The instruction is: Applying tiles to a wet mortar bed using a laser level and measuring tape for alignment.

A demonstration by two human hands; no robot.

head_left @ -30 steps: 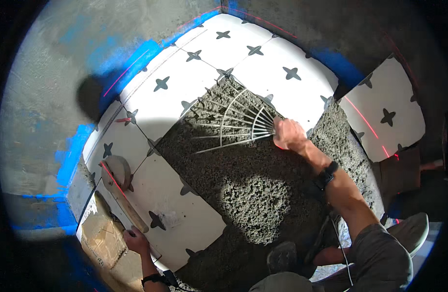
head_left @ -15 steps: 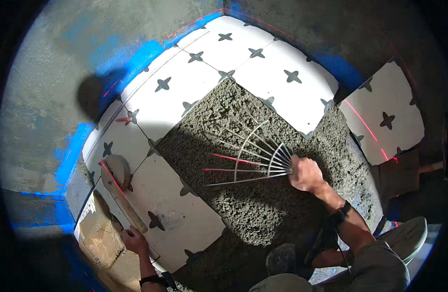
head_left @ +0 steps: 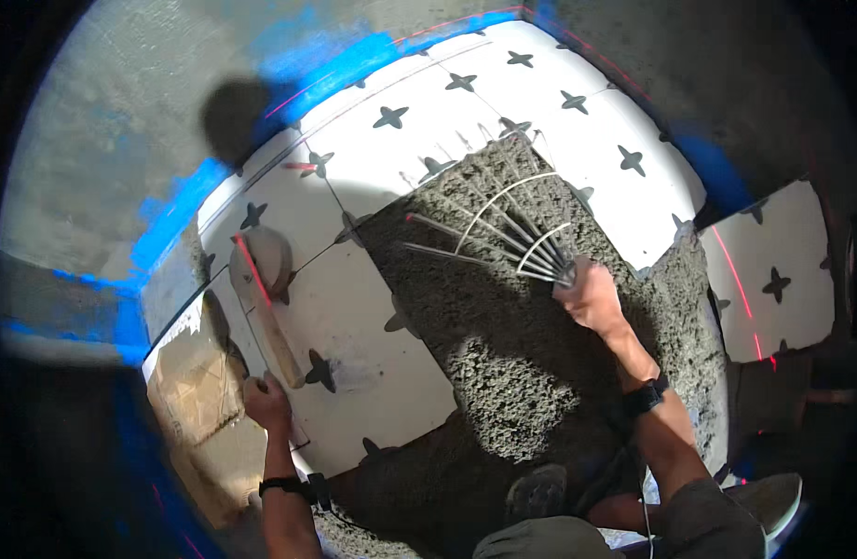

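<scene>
In my right hand (head_left: pixel 591 296) is a fan-shaped wire rake (head_left: pixel 503 231), gripped where its metal tines meet. The tines spread up and left over a rough grey mortar bed (head_left: pixel 428 298), their blurred tips reaching the edge of the laid white tiles (head_left: pixel 391 158) with dark star shapes. My left hand (head_left: pixel 267 402) is closed and rests at the outer edge of the near-left tile (head_left: pixel 373 410); what its fingers hold, if anything, is hidden. Beside it ends the wooden handle of a mallet (head_left: pixel 278 326), whose round grey head lies on the tile.
Cardboard (head_left: pixel 200 382) lies left of my left hand. A separate patterned tile (head_left: pixel 773 270) stands at the right. Grey walls with blue coating (head_left: pixel 335 74) border the tiles, and red laser lines cross walls and tiles. My shoe (head_left: pixel 536 489) is on the near mortar.
The view has shifted. My right hand has moved the rake toward the far corner of the mortar, and its tines have turned to point farther away. My left hand stays by the mallet handle.
</scene>
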